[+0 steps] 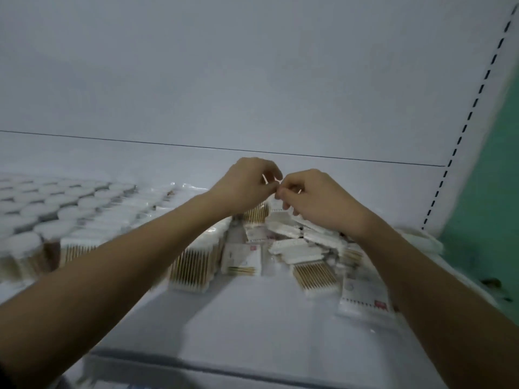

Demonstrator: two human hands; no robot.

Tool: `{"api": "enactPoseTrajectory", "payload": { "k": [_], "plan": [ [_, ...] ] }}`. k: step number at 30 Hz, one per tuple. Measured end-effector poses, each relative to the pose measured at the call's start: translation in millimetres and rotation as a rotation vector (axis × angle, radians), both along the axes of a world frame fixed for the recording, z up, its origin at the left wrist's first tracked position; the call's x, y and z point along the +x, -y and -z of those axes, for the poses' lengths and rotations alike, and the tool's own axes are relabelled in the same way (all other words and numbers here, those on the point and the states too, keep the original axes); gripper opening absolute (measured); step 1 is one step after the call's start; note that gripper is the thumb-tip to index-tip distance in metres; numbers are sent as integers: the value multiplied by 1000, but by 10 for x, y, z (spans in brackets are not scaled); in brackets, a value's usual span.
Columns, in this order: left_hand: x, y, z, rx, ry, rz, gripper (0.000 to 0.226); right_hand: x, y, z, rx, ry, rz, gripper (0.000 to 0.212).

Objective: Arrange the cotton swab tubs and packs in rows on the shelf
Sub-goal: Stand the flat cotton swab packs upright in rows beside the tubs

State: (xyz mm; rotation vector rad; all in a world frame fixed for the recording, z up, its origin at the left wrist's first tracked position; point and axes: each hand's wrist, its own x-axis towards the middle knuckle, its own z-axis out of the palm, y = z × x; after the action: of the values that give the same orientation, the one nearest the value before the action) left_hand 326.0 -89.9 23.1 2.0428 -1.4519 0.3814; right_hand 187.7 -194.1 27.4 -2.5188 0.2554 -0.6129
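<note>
Round white-lidded cotton swab tubs [56, 209] stand in tight rows at the shelf's left. Next to them, clear packs of wooden-stick swabs [193, 265] stand on edge in rows running back. A loose heap of packs [297, 248] lies flat and crossed to the right of those rows. My left hand [247, 183] and my right hand [317, 197] are raised together over the back of the heap, fingers curled and fingertips meeting. They seem to pinch the top edge of an upright swab pack [255, 214] at the far end of the row; blur hides the grip.
The white shelf [252, 318] has bare surface in front of the packs, down to its front lip. A white back panel rises behind. A slotted upright [460, 141] bounds the right side, with a green wall [494, 192] beyond it.
</note>
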Motion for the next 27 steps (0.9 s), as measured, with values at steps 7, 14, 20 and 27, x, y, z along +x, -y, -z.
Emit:
{"api": "enactPoseTrajectory", "payload": {
  "k": [7, 14, 20, 27],
  "plan": [
    [-1127, -297, 485, -143, -242, 46, 16, -908, 68, 166, 123, 59, -20, 18],
    [-1834, -123, 1054, -33, -104, 206, 34, -1829, 223, 741, 287, 242, 55, 16],
    [-1923, -53, 1283, -76, -89, 189, 45, -2137, 198, 1463, -60, 162, 18, 14],
    [-1963, -137, 1287, -276, -392, 127, 27, -2132, 166, 1488, 83, 216, 103, 19]
  ]
}}
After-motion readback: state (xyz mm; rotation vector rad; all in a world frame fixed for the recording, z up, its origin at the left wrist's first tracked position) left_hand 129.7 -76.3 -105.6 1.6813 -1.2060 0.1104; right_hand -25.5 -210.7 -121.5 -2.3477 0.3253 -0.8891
